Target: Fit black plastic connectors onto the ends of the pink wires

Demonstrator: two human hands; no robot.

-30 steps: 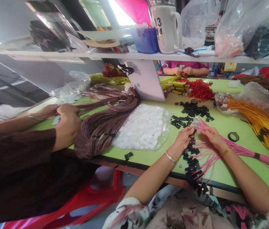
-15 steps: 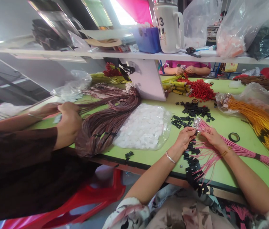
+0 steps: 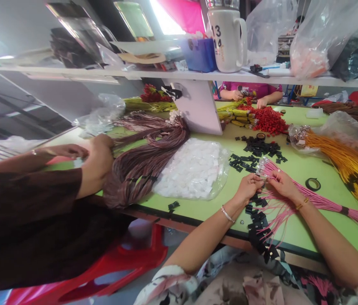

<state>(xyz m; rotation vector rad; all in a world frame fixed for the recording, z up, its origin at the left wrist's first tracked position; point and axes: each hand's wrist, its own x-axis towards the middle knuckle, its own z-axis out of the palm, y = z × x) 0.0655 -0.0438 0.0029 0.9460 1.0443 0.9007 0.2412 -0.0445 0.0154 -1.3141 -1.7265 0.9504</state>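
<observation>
My left hand (image 3: pixel 249 187) is closed in a pinch at the table's front edge; whatever lies between its fingertips is too small to make out. Close beside it, fingertips almost meeting, my right hand (image 3: pixel 282 184) pinches a pink wire by its end. Under and behind the right hand lies a bundle of pink wires (image 3: pixel 321 201), tied with a black band, its metal-tipped ends fanned out by my fingers. Loose pink wires trail toward the edge. Black plastic connectors (image 3: pixel 257 223) lie in a strip below my hands, with a further pile (image 3: pixel 261 147) beyond them.
A bag of white connectors (image 3: pixel 191 169) and brown wires (image 3: pixel 147 169) lie left, where a co-worker's hands (image 3: pixel 95 159) work. Black tape (image 3: pixel 312 184) and orange wires (image 3: pixel 340 152) are right. Across the table another person handles red pieces (image 3: pixel 269 120). A shelf (image 3: pixel 166 75) holds a mug (image 3: pixel 227 40).
My hands stay nearly in place, with a slight shift of the fingers. The co-worker's hands at left have moved apart a little. The person opposite has lowered one hand to the red pieces.
</observation>
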